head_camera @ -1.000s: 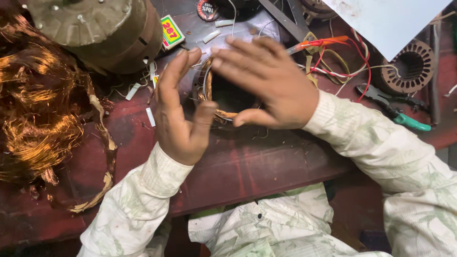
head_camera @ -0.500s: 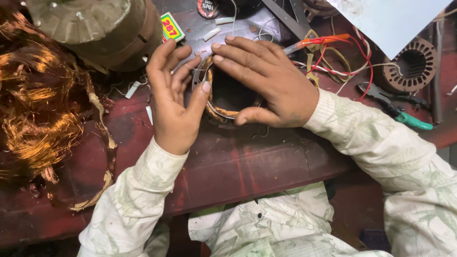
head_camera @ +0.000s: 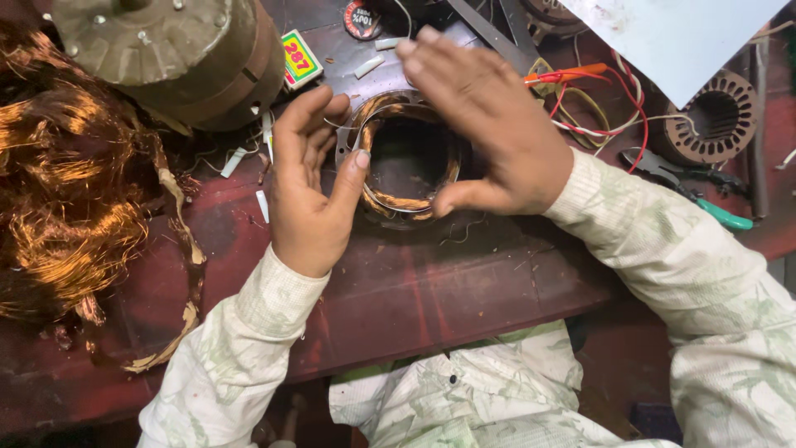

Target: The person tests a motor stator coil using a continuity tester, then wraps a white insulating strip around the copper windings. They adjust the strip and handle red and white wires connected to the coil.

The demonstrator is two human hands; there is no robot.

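Note:
A round motor stator with copper winding (head_camera: 406, 158) lies flat on the dark red workbench (head_camera: 431, 282). My left hand (head_camera: 311, 187) rests against its left side, fingers pointing up and the thumb on the winding's rim. My right hand (head_camera: 485, 124) lies over the stator's right side, fingers spread flat and the thumb pressed to the lower right rim. The dark bore in the middle shows between both hands. Red and white lead wires (head_camera: 597, 99) trail off to the right from under my right hand.
A large mass of loose copper wire (head_camera: 58, 182) fills the left. A big olive motor housing (head_camera: 174, 50) stands at top left beside a small yellow-green box (head_camera: 300, 58). Another stator (head_camera: 713, 116), green-handled pliers (head_camera: 705, 199) and a white sheet (head_camera: 672, 33) lie at right.
My right hand has lifted off the middle and slid right, uncovering the stator's bore. My left hand has straightened and stayed at the left rim.

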